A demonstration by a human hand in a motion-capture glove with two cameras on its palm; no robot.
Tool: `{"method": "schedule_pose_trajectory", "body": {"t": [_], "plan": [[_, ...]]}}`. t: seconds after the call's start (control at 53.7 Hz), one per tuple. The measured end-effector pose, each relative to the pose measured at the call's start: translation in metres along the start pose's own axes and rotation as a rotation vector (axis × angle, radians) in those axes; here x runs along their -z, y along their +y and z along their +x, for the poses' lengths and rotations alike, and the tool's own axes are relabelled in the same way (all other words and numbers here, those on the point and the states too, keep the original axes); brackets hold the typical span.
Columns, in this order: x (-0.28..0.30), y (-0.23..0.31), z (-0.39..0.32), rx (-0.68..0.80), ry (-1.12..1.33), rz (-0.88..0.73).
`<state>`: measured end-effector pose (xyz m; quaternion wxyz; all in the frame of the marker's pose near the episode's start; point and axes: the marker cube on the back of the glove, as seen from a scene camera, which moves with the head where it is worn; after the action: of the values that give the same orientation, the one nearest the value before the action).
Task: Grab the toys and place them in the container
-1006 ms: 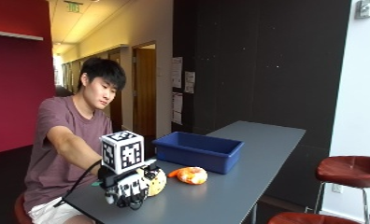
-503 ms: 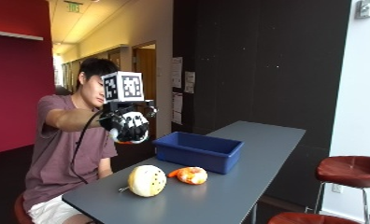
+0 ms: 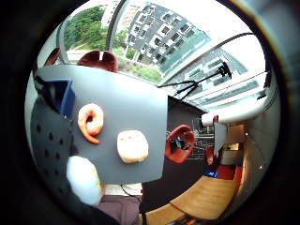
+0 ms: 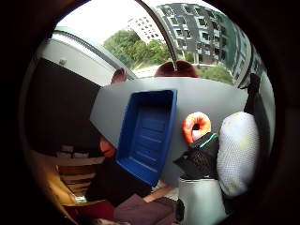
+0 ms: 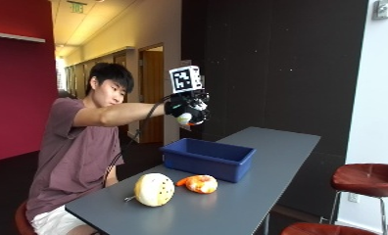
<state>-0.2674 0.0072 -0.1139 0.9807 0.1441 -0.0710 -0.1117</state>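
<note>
Outside view: the person's gloved right hand (image 5: 189,108) is raised at arm's length, high above the blue container (image 5: 207,157), its fingers curled around a small white toy (image 5: 184,118). Well below the hand, on the grey desk (image 5: 259,196), the container sits open. Nearer the person than the container lie an orange ring-shaped toy (image 5: 199,183) and a round pale yellow toy (image 5: 154,189), close together but apart. In the thumb side palm view the white toy (image 4: 238,152) sits right against the palm, with the container (image 4: 146,133) below it and the orange toy (image 4: 196,126) just beside the container.
</note>
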Motion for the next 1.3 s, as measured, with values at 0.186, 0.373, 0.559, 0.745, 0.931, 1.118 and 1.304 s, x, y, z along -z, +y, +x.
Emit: {"method": "schedule_pose_trajectory", "body": {"t": [0.186,0.373,0.559,0.745,0.931,1.118,1.304], "plan": [[-0.023,-0.031,-0.082,0.190,-0.018,0.007],[-0.064,-0.048,-0.150,0.500,0.105,-0.021],[-0.095,-0.070,-0.188,0.259,0.083,-0.061],[-0.125,-0.065,-0.195,0.292,0.162,-0.261],[-0.132,-0.061,-0.197,0.202,0.187,-0.323],[-0.099,-0.055,-0.171,0.242,0.083,-0.316],[-0.051,-0.046,-0.086,0.251,0.108,-0.273]]}}
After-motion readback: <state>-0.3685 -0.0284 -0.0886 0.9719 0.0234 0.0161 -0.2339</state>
